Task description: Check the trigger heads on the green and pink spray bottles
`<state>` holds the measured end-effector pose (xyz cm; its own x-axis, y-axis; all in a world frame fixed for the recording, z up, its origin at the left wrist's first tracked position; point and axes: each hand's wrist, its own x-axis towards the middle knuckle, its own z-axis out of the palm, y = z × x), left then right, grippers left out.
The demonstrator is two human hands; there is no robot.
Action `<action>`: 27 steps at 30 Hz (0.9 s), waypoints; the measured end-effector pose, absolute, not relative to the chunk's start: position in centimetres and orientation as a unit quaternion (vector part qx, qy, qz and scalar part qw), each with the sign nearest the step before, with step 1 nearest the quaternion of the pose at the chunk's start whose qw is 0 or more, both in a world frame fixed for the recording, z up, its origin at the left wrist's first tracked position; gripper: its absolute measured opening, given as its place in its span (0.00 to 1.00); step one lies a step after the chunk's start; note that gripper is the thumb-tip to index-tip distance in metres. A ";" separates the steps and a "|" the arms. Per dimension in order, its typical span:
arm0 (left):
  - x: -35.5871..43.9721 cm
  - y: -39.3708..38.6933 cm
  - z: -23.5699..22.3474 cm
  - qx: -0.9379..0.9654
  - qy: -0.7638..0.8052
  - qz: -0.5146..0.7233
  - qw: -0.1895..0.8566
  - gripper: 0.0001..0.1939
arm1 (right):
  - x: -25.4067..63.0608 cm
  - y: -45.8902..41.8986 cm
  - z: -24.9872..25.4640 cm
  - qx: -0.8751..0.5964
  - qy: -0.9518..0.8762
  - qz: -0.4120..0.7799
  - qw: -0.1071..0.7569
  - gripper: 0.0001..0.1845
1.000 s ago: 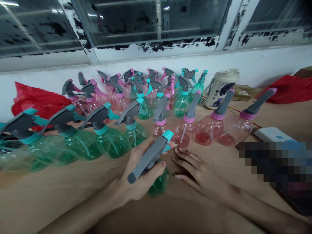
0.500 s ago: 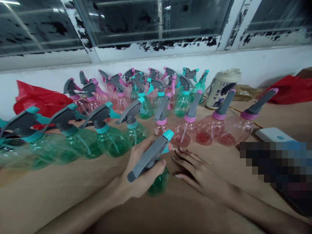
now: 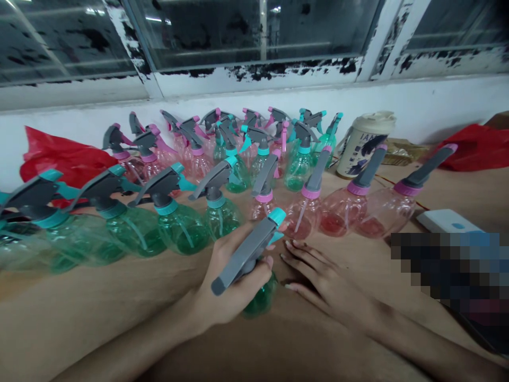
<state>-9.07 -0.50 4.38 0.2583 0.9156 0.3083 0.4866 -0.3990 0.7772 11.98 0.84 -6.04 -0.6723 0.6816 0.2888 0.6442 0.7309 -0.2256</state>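
On the brown tabletop (image 3: 159,307) below the window, our left hand (image 3: 222,302) is clamped round the neck of a green spray bottle (image 3: 260,300), just in front of the crowded rows, while our right hand (image 3: 322,278) lies apart from it, fingers spread on the surface. If we swung that teal nozzle (image 3: 277,216) forward, it could knock the nearest pink bottle (image 3: 300,223) into its close neighbours, and too tight a squeeze might pull the trigger.
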 end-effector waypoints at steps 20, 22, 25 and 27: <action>-9.0 -0.3 4.8 0.733 0.456 0.404 0.303 0.06 | 12.0 0.9 -6.2 -0.366 -0.914 0.049 0.167 0.27; -9.1 -0.3 4.9 0.737 0.453 0.399 0.305 0.08 | 12.0 0.9 -6.2 -0.366 -0.915 0.044 0.161 0.27; -9.2 -0.2 4.9 0.744 0.449 0.392 0.301 0.11 | 12.0 0.9 -6.2 -0.365 -0.917 0.036 0.159 0.27; -9.3 -0.2 4.9 0.744 0.452 0.392 0.297 0.09 | 11.9 0.8 -6.2 -0.365 -0.917 0.030 0.159 0.27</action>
<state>-9.31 -0.20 4.91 0.2840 0.9055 0.3154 0.4390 -0.4152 0.7968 11.95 0.85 -6.16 -0.6838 0.6784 0.2688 0.6592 0.7322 -0.1712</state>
